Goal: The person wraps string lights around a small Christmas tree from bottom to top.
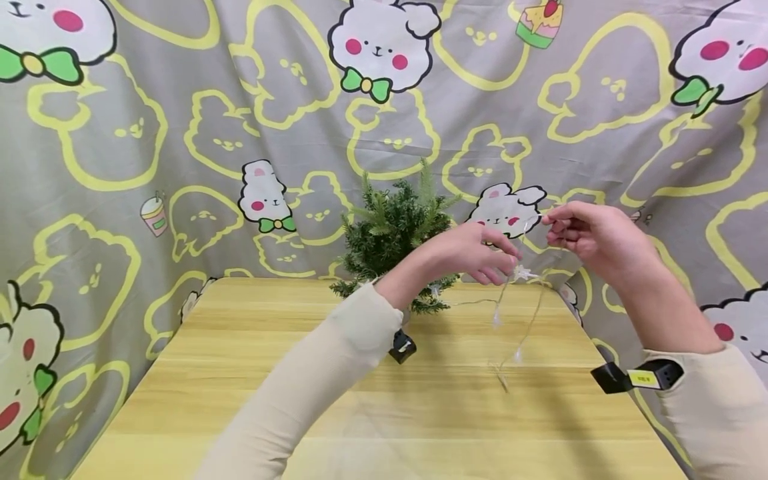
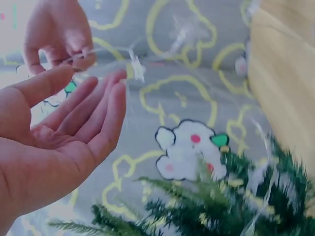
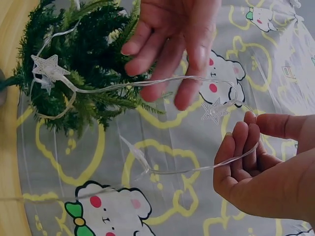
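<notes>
Indoor nook w/ cartoon-print curtain [image 1: 312, 147], wood-grain tbl [image 1: 240, 340]

1. One left hand [image 1: 471, 253] and one right hand [image 1: 600, 237]: two grips.
2. One light string [image 3: 118, 87], apparently.
3. At least three star lights [image 3: 50, 68].
4. One small green tree [image 1: 384, 230].
5. One worktop [image 1: 240, 373].
6. Two pale sleeves [image 1: 324, 363].
7. Two black devices [image 1: 663, 375].
8. One printed backdrop [image 1: 150, 220].

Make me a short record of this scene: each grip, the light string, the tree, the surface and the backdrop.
Right grip: pinches the string's wire between thumb and fingers
Left grip: fingers extended beside the string; contact unclear
Light string: clear, with star-shaped lights; part on the tree, part reaching to the right grip
Tree: small, green, toward the table's far side
Surface: wood-grain table
Backdrop: grey cloth with cartoon animals and yellow outlines
</notes>
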A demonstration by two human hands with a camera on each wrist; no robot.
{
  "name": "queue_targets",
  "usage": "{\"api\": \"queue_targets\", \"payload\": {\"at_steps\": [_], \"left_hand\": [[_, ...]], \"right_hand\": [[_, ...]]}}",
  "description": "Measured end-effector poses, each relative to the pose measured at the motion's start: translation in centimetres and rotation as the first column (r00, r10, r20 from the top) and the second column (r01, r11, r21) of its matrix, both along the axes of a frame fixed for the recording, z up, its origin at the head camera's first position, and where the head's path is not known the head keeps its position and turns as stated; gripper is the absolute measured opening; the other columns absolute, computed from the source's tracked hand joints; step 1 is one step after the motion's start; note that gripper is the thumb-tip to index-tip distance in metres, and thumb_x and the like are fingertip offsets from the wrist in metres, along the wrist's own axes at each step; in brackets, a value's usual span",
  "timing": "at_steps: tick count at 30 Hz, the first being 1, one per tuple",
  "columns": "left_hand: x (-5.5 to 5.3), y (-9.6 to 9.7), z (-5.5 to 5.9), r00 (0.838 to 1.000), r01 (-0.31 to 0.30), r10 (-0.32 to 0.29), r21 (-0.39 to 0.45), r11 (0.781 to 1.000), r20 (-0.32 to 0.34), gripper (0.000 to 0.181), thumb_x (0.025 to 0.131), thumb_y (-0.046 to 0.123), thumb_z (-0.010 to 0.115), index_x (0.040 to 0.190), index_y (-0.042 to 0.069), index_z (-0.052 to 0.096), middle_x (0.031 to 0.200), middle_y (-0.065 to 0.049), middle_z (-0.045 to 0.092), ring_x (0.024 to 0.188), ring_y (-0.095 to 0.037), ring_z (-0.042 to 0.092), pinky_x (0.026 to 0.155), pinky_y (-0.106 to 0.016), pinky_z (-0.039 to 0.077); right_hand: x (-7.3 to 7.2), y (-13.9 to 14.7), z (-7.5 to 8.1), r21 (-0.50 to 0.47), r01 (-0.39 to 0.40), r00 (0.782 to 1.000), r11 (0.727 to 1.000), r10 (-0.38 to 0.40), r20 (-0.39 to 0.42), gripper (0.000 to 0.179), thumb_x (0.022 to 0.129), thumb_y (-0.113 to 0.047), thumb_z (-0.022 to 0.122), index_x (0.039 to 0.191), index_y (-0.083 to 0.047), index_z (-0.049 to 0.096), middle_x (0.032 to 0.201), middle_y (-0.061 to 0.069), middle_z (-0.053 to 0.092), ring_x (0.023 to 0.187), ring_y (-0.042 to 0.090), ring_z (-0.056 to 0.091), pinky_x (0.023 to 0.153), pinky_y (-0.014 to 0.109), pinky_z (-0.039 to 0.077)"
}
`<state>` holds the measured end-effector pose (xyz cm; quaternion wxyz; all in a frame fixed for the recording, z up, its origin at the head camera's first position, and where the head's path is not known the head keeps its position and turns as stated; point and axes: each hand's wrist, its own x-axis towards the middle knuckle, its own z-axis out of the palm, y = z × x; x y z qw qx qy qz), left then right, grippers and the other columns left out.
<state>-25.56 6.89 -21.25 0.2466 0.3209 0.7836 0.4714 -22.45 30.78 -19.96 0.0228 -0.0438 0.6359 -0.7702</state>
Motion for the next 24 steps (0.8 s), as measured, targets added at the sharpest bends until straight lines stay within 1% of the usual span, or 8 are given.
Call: {"api": "queue_targets", "payload": {"at_steps": [2, 3, 6, 8, 12, 17, 21, 24], "left_hand": [[-0.1, 0.3, 0.0, 0.998, 0.018, -0.019, 0.025, 1.0, 0.052, 0.021, 0.099, 0.016, 0.066, 0.118, 0.009, 0.071, 0.11, -0.009, 0.076, 0.098, -0.025, 0.074, 0.085, -0.032, 0.06], [-0.2, 0.3, 0.0, 0.998, 0.024, -0.025, 0.019, 1.0, 0.057, 0.02, 0.099, 0.016, 0.066, 0.117, 0.008, 0.071, 0.108, -0.011, 0.076, 0.097, -0.025, 0.075, 0.085, -0.033, 0.06], [-0.2, 0.3, 0.4, 0.998, 0.023, -0.023, -0.012, 1.0, 0.05, 0.017, 0.098, 0.013, 0.067, 0.113, 0.005, 0.071, 0.104, -0.013, 0.077, 0.09, -0.024, 0.075, 0.082, -0.034, 0.06], [-0.2, 0.2, 1.0, 0.999, 0.024, -0.023, -0.023, 0.999, 0.038, 0.013, 0.099, 0.011, 0.066, 0.108, 0.004, 0.072, 0.103, -0.015, 0.077, 0.09, -0.024, 0.075, 0.08, -0.033, 0.06], [-0.1, 0.0, 2.8, 0.999, 0.029, -0.029, 0.003, 1.0, 0.037, 0.011, 0.099, 0.008, 0.064, 0.106, 0.003, 0.07, 0.107, -0.019, 0.075, 0.091, -0.025, 0.074, 0.078, -0.03, 0.061], [0.1, -0.2, 5.7, 0.998, 0.026, -0.03, 0.081, 0.996, 0.054, 0.017, 0.101, 0.008, 0.06, 0.114, -0.002, 0.066, 0.108, -0.019, 0.074, 0.092, -0.024, 0.075, 0.08, -0.03, 0.061], [0.0, -0.1, 7.6, 0.997, -0.01, 0.0, 0.147, 0.989, 0.073, 0.014, 0.101, 0.008, 0.061, 0.108, -0.002, 0.067, 0.103, -0.015, 0.075, 0.093, -0.024, 0.075, 0.081, -0.03, 0.061], [-0.4, -0.1, 8.4, 0.995, -0.044, 0.028, 0.178, 0.983, 0.096, 0.012, 0.1, 0.008, 0.063, 0.103, -0.003, 0.068, 0.1, -0.015, 0.074, 0.095, -0.027, 0.075, 0.085, -0.032, 0.061]], "right_hand": [[0.0, -0.1, 0.0, 0.009, -0.001, 1.0, 1.0, 0.001, -0.003, 0.028, 0.102, -0.008, 0.056, 0.084, -0.006, 0.076, 0.078, 0.003, 0.066, 0.072, 0.017, 0.061, 0.076, 0.024, 0.057], [0.0, -0.1, 0.0, 0.012, -0.003, 1.0, 1.0, 0.003, -0.006, 0.028, 0.102, -0.008, 0.056, 0.084, -0.006, 0.076, 0.078, 0.003, 0.066, 0.072, 0.017, 0.062, 0.076, 0.025, 0.057], [-0.2, -0.1, 0.0, 0.01, -0.009, 1.0, 1.0, 0.009, -0.015, 0.028, 0.102, -0.008, 0.056, 0.085, -0.006, 0.076, 0.078, 0.003, 0.067, 0.072, 0.017, 0.062, 0.076, 0.025, 0.057], [-0.2, -0.1, 0.0, 0.004, -0.012, 1.0, 1.0, 0.012, -0.019, 0.028, 0.103, -0.008, 0.055, 0.084, -0.006, 0.076, 0.078, 0.003, 0.067, 0.071, 0.017, 0.062, 0.076, 0.025, 0.057], [-0.4, 0.0, -0.1, -0.018, -0.028, 0.999, 0.999, 0.027, -0.023, 0.029, 0.103, -0.007, 0.053, 0.085, -0.005, 0.075, 0.078, 0.004, 0.068, 0.071, 0.017, 0.062, 0.076, 0.025, 0.057], [-0.5, 0.3, -0.3, -0.148, -0.07, 0.997, 0.986, 0.067, -0.022, 0.031, 0.104, -0.003, 0.049, 0.086, 0.0, 0.074, 0.08, 0.008, 0.067, 0.072, 0.022, 0.061, 0.079, 0.029, 0.055], [-0.5, 0.5, -0.5, -0.215, -0.089, 0.996, 0.972, 0.088, -0.014, 0.033, 0.105, -0.003, 0.047, 0.086, 0.002, 0.074, 0.081, 0.01, 0.07, 0.073, 0.024, 0.062, 0.08, 0.031, 0.054], [-0.6, 0.5, -0.6, -0.23, -0.094, 0.995, 0.969, 0.095, -0.005, 0.033, 0.105, -0.003, 0.047, 0.087, 0.002, 0.074, 0.082, 0.011, 0.072, 0.073, 0.024, 0.063, 0.079, 0.031, 0.054]]}}
